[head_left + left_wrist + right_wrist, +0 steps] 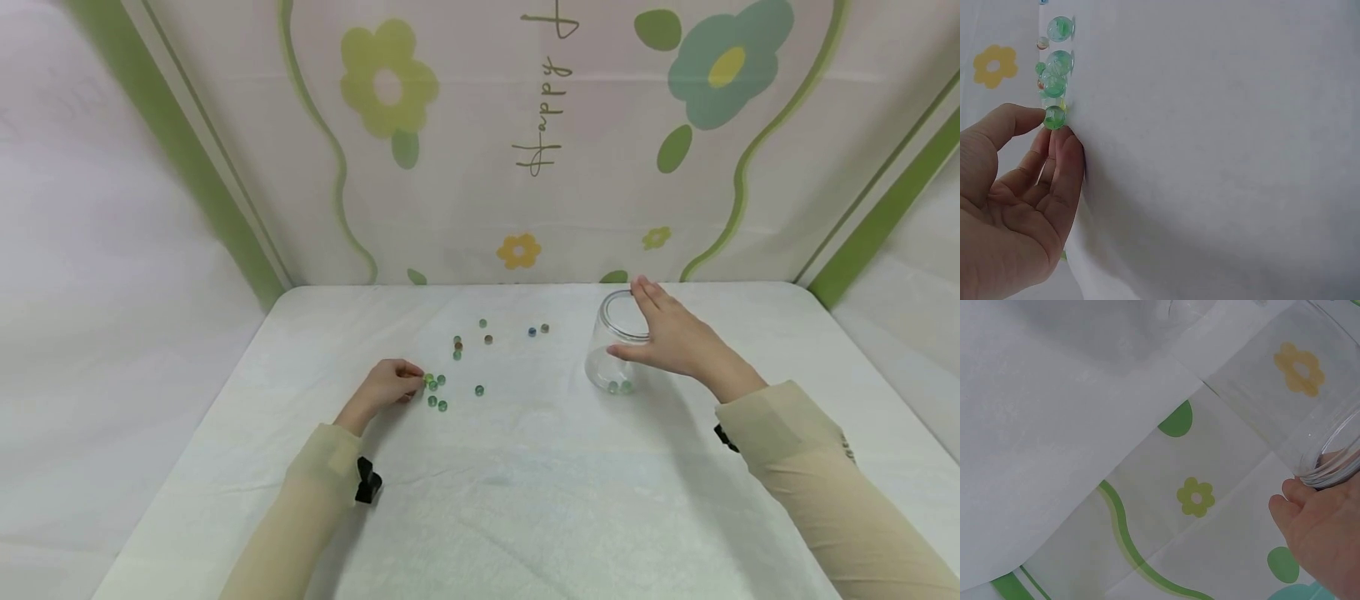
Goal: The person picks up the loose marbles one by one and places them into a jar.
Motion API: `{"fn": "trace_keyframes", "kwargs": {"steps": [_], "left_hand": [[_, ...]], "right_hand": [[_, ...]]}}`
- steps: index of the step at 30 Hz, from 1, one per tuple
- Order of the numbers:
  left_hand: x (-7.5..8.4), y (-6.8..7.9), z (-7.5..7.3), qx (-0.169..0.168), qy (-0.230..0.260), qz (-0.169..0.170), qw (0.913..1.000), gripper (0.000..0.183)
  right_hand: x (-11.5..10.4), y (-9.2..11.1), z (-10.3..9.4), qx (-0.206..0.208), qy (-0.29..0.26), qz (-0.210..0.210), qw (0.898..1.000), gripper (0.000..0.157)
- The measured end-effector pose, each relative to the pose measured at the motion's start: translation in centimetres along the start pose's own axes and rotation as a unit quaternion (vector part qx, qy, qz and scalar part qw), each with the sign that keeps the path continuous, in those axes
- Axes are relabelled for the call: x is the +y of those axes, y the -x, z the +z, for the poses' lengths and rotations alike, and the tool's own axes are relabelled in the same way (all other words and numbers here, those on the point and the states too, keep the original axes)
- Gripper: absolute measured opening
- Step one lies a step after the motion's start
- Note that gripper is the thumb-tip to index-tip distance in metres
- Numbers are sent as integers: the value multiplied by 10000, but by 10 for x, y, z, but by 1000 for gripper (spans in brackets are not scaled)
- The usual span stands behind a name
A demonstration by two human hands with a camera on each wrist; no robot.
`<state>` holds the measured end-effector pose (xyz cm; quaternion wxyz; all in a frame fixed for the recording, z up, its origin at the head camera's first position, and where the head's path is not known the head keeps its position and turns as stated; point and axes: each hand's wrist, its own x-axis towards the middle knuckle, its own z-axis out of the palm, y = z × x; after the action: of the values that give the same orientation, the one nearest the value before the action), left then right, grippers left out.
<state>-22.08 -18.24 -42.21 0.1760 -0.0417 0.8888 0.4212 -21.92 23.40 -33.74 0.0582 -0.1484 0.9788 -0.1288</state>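
The left hand (388, 383) pinches a clear green glass marble (1054, 117) between thumb and fingertips at the table (487, 500), beside a loose cluster of green glass marbles (432, 402). Farther back lie reddish-brown marbles (488, 339) and one blue marble (532, 332). The right hand (671, 337) holds a clear glass jar (597, 354), thumb and fingers spread around its upper part; two greenish marbles (626, 387) sit at its bottom.
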Motion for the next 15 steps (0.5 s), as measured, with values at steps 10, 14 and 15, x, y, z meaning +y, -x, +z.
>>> {"fn": "trace_keyframes", "kwargs": {"steps": [10,14,15], "left_hand": [[0,3,-11,-49,725,-311,9969,37],[6,4,-12,-185,1185,-225,9925,41],[8,4,-12,-255,1372,-165,9901,41]], "right_hand": [[1,0,1,-9,-21,-10,10000,110],[1,0,1,9,-33,-14,10000,109],[1,0,1,2,-40,-9,10000,110]]}}
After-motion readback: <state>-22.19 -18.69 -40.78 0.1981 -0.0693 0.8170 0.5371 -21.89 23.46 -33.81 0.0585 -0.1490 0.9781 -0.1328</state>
